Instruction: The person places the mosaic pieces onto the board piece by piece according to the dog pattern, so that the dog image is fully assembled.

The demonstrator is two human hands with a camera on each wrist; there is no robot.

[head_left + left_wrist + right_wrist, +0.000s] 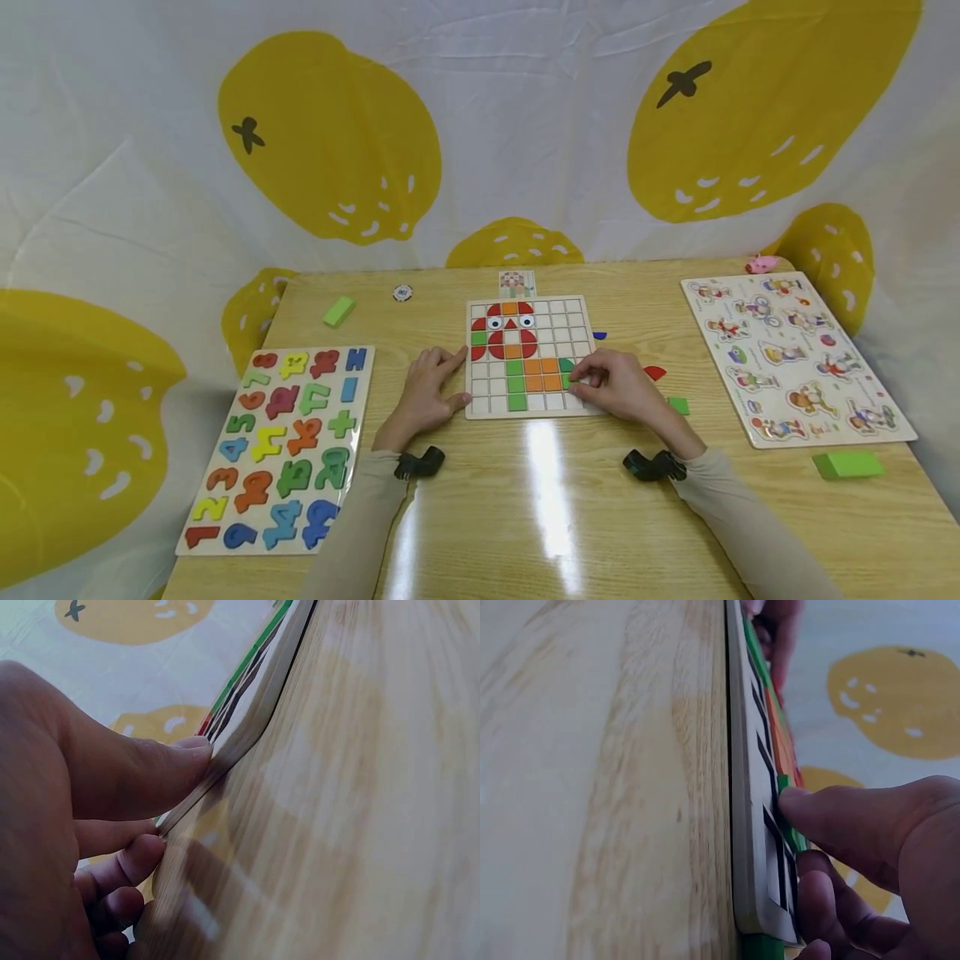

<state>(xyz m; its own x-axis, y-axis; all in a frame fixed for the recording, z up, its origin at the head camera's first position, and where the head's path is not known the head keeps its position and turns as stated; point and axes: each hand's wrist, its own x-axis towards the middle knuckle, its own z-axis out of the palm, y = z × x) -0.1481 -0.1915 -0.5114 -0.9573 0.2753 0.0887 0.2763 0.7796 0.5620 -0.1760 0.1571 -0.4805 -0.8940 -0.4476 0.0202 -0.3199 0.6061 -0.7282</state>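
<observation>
A white gridded puzzle board (551, 404) lies on the table, with red, orange and green pieces forming a figure with two eye pieces. My left hand (429, 390) rests against the board's left edge, its thumb and forefinger spread along it; in the left wrist view the thumb (176, 761) touches the board's rim near a corner. Over the board's right side, my right hand (615, 383) pinches a green tile (786, 796) between thumb and fingers. That tile sits beside the orange squares (542, 375). Part of the board's right edge is hidden under this hand.
A small picture card (517, 283) lies behind the board. Loose red (655, 372), blue (600, 336) and green (678, 406) pieces lie to its right. A number puzzle (288, 450) is at left, a figure puzzle (795, 358) at right. Green blocks (847, 465) and a chip (402, 292) lie around.
</observation>
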